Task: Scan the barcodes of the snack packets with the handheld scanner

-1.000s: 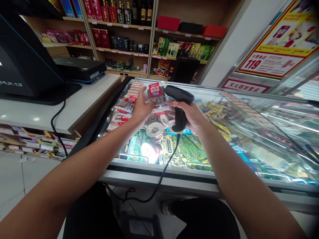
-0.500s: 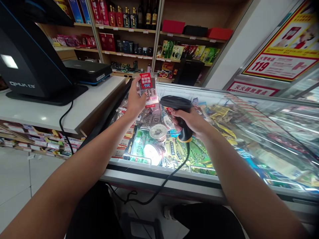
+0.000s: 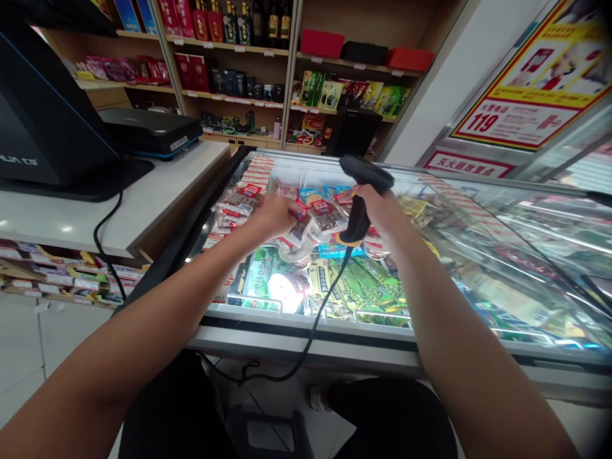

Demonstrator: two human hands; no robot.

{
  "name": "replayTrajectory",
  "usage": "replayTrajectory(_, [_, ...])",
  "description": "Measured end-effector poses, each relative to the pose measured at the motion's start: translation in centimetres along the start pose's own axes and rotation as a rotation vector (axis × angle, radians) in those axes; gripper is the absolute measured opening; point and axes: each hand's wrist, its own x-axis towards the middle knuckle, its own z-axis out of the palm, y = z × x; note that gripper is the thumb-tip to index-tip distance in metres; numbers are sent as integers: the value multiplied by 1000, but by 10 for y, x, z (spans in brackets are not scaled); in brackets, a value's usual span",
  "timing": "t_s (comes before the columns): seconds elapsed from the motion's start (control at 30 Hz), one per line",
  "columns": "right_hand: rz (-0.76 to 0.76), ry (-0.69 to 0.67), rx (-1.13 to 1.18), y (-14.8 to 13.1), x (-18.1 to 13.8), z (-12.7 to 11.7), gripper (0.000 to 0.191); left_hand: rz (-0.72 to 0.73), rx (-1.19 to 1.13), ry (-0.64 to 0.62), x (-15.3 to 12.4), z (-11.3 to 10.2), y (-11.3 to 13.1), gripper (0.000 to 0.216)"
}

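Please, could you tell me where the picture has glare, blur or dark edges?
Head view: glare whitens the round lid nearest the front; head view: pale streaks of reflection cross the freezer glass; head view: print on the packet at the left hand looks soft; head view: right-hand corners fall dark.

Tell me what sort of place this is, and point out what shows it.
Probably a shop, near its checkout: the right hand holds what looks like a barcode scanner, packets fill a display case, and bottles stand on tagged shelving.
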Motion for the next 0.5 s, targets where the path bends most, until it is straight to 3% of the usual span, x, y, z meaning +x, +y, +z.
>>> replayTrajectory(0.1, [95,-84,-263,12,8,-2,28,-29,275,-42,-14,10,9,39])
replayTrajectory(0.2, [109,-176,-416,18,11,1,34,112,514,-9,-23,21,15,44])
replayTrajectory(0.27, [128,-176,-455,18,11,5,36,217,559,-74,-26,29,17,49])
replayTrajectory(0.37, [162,-149,-337,17,11,9,31,301,515,-224,-26,42,14,59])
replayTrajectory(0.5, [214,-133,80,13,9,11,29,324,492,-247,-24,51,8,68])
